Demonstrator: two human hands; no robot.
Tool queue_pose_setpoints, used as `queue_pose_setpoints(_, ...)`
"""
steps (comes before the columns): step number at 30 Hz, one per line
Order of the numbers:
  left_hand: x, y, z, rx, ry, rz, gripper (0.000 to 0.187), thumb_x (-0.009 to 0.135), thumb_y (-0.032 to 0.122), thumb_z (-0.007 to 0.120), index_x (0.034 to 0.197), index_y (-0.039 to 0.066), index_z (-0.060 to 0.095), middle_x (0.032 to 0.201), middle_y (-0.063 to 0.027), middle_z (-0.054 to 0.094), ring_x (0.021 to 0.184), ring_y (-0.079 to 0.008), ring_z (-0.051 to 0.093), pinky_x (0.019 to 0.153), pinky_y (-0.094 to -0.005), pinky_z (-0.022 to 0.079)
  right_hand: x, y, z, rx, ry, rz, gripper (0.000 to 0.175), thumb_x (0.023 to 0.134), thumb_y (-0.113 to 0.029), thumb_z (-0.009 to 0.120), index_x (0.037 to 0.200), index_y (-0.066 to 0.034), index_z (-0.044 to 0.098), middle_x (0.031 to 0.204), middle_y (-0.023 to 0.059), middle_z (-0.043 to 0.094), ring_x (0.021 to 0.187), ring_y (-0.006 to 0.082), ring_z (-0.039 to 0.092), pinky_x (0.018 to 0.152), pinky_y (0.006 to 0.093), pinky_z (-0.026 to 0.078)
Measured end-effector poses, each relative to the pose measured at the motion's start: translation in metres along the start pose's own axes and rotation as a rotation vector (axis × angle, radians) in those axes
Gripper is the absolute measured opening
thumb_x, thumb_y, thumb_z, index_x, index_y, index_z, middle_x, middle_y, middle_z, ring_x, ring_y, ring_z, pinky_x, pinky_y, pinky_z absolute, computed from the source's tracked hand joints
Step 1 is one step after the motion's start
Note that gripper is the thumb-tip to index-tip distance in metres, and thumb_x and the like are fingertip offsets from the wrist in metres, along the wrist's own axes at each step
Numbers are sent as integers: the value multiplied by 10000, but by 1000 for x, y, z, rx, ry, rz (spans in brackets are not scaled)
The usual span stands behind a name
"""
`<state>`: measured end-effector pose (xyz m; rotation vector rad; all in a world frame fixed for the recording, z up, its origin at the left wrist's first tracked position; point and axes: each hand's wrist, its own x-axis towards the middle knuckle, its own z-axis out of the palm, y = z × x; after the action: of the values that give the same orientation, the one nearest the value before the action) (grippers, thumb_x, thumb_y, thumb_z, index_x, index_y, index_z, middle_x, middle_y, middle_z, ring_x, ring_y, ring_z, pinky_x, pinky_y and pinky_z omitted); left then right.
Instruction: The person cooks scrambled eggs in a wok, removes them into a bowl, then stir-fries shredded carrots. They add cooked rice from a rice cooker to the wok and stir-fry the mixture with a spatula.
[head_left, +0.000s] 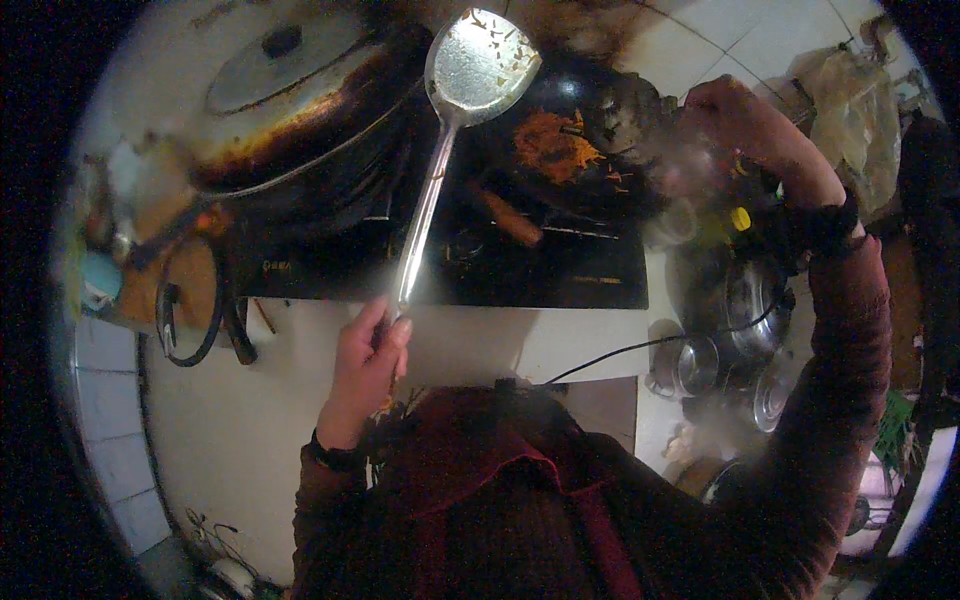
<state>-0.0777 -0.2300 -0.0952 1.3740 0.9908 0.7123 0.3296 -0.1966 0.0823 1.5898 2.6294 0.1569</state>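
Note:
My left hand (367, 367) grips the handle of a metal wok spatula (484, 67), whose broad blade points away from me and carries orange-brown food bits. Behind and right of the blade, a dark wok (568, 88) on the black stove (450, 281) holds shredded orange food (555, 146). The wok's wooden handle (510, 217) points towards me. My right hand (724, 112) is raised at the upper right, above bottles and jars beside the stove; its fingers are bent and blurred, and whether they hold something is unclear.
A large lidded pan (300, 97) with a scorched rim stands on the left of the stove. A glass lid (187, 300) leans near the left counter edge. Right of the stove are a yellow-capped container (740, 218), glass jars (696, 364) and a black cable (622, 349). A plastic bag (855, 127) hangs beyond my right wrist.

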Motion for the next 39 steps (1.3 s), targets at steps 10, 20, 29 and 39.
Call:
queue_pose_setpoints(10,2,-4,2,-12,5,26,111,891,149,523,932,46,523,557,25,429,459,-43,397,422,-214,312,36,47,9,138,-177,103,243,836,-256,570,801,-19,608,649,41,551,505,101,476,461,267,394)
queue_pose_setpoints(20,1,-2,3,34,26,-10,87,875,129,530,869,42,516,564,29,435,467,-40,399,430,-217,319,29,84,16,503,48,445,254,861,-210,514,725,-3,572,483,26,438,357,85,413,339,252,354)
queue_pose_setpoints(29,-1,6,-6,5,-7,8,154,874,119,524,1001,34,545,595,41,435,470,-37,399,426,-211,315,-72,36,-2,275,135,518,210,853,-241,559,742,-62,568,543,-69,389,482,65,378,432,223,293)
queue_pose_setpoints(39,6,6,-16,-18,-107,47,109,897,134,484,816,62,494,533,43,436,434,-25,397,405,-194,303,-220,-73,118,1361,894,1243,126,844,-250,610,861,-126,588,693,-30,530,586,83,470,516,246,390)
